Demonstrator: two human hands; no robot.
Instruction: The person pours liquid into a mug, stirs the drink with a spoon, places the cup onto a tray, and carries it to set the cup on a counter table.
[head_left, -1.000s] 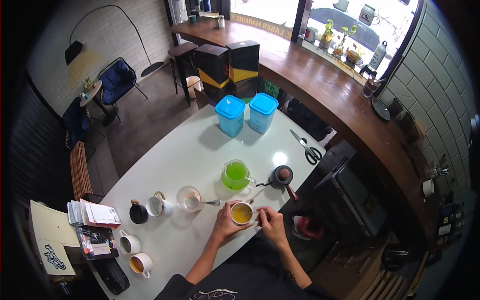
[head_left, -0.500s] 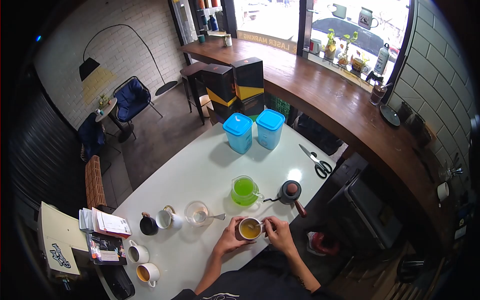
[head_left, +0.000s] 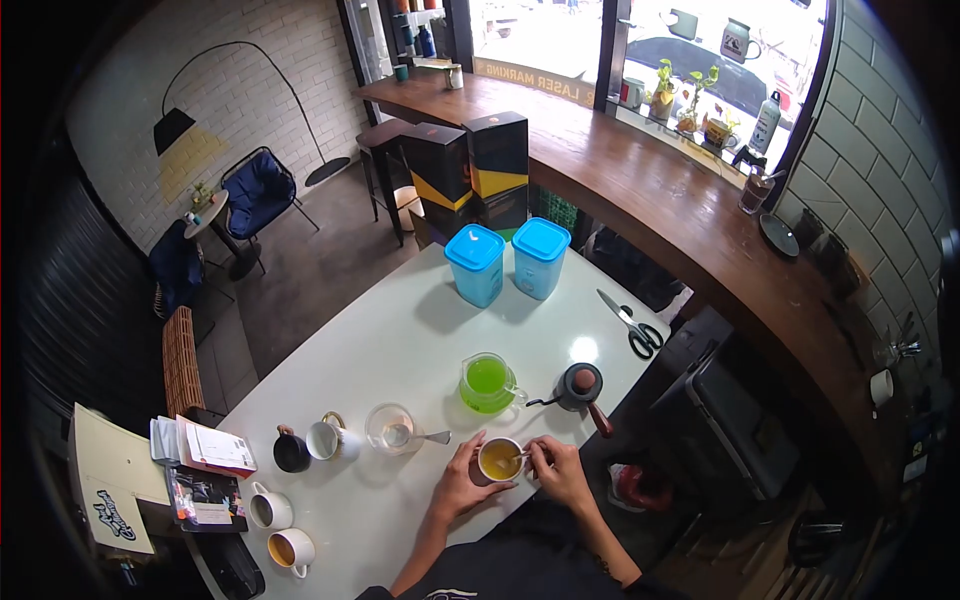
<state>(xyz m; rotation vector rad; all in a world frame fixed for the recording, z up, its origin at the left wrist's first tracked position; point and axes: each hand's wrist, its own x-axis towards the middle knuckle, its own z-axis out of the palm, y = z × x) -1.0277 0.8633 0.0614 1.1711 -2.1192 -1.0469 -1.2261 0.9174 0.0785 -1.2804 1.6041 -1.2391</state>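
A white cup (head_left: 501,461) with yellowish liquid sits at the front of the white table. My left hand (head_left: 466,482) is wrapped around its left side. In my right hand (head_left: 553,467), the fingers pinch the handle of a spoon (head_left: 519,457), whose bowl end dips into the liquid. Just beyond the cup stands a glass pitcher (head_left: 488,384) of bright green liquid. To its right is a hand coffee grinder (head_left: 579,386) with a crank and a wooden knob. On the left, a clear glass bowl (head_left: 393,429) has another spoon (head_left: 432,438) by it.
Two blue-lidded containers (head_left: 475,265) stand at the table's far end, and scissors (head_left: 632,324) lie near the right edge. Several mugs (head_left: 291,550) and a stack of papers (head_left: 216,447) occupy the left side. A wooden counter (head_left: 640,175) runs behind black boxes (head_left: 437,165).
The spoon has shifted slightly within the cup, with my right hand still pinching it. My left hand stays around the cup. The whole view has tilted a little.
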